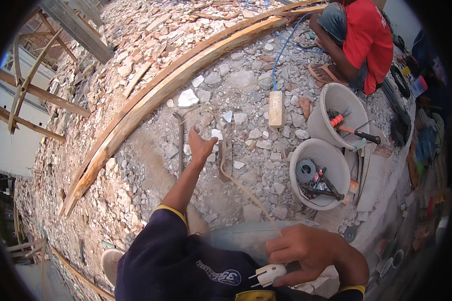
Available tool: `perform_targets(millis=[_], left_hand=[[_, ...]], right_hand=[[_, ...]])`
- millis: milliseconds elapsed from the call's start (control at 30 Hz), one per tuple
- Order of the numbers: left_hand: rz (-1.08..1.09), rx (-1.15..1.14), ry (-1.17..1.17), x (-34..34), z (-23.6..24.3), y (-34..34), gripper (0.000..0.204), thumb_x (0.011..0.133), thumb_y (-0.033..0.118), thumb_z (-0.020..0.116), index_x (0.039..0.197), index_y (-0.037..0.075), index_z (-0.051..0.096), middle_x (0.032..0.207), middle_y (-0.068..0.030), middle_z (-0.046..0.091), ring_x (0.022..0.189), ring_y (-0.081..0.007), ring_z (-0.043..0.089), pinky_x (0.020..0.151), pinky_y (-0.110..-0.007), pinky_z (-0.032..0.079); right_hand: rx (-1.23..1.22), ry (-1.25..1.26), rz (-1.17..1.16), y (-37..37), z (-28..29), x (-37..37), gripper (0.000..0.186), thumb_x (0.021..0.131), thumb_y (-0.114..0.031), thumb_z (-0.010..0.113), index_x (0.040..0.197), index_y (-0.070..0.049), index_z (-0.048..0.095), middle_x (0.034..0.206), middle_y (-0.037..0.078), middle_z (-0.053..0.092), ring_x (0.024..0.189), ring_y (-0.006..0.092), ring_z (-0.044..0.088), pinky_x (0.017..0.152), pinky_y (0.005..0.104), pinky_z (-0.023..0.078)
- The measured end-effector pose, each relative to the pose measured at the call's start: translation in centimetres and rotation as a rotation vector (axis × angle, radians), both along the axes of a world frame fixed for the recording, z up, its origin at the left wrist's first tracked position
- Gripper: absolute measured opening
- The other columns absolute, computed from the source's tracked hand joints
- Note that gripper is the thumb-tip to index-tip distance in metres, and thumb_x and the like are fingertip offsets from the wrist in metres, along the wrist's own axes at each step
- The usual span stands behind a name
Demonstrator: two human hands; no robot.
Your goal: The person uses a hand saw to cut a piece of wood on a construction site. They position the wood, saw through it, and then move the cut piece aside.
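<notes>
Low at the right, my right hand [306, 253] is closed on a white electrical plug [270, 276], whose two metal pins point left. A pale cord [252, 194] rises from behind that hand and curves over the rubble toward the middle. My left hand [202, 146] is stretched out above the broken stones, its thumb and forefinger apart, with nothing seen in it. Close to its fingertips lies a small white chunk [217, 134]. A thin rod [181, 145] lies to its left. Further right, a cream extension socket [276, 109] with a blue cord [275, 70] lies on the rubble.
Two pale buckets hold tools: the nearer bucket [295, 188] has a grey roll, the farther bucket [319, 118] a hammer [359, 133]. A person in a red shirt [369, 40] crouches behind them. Long wooden beams [150, 103] cross the rubble at left.
</notes>
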State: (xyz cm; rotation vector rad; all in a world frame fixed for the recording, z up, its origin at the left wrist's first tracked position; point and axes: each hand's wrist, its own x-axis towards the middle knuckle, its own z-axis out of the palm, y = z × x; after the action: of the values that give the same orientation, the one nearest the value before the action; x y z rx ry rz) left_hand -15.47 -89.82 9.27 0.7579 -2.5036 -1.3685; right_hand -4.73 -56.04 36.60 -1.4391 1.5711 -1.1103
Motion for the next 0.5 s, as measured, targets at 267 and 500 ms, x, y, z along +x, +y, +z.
perform_targets(millis=[267,500], left_hand=[[-0.522,-0.849,-0.458,-7.3,-3.1,-7.3,0.076,0.076,0.008,0.062,0.147,0.012,0.033,0.145,-0.0064,0.042,0.135,-0.0288,0.04,0.102,-0.049,0.041],[-0.231,-1.047,-0.002,-13.3,-5.7,-7.0,0.058,0.078,0.016,0.065,0.134,0.012,0.051,0.133,-0.009,0.055,0.125,-0.0261,0.052,0.096,-0.046,0.047]], right_hand=[[0.042,-0.205,-0.123,3.8,-0.5,4.3,0.044,0.075,-0.043,0.074,0.092,-0.003,0.068,0.096,0.014,0.066,0.083,0.0362,0.064,0.071,0.0424,0.046],[-0.056,-0.303,-0.333,5.6,-1.4,5.4,0.033,0.076,-0.015,0.081,0.102,0.001,0.068,0.101,0.013,0.066,0.081,0.0293,0.068,0.069,0.0355,0.054]])
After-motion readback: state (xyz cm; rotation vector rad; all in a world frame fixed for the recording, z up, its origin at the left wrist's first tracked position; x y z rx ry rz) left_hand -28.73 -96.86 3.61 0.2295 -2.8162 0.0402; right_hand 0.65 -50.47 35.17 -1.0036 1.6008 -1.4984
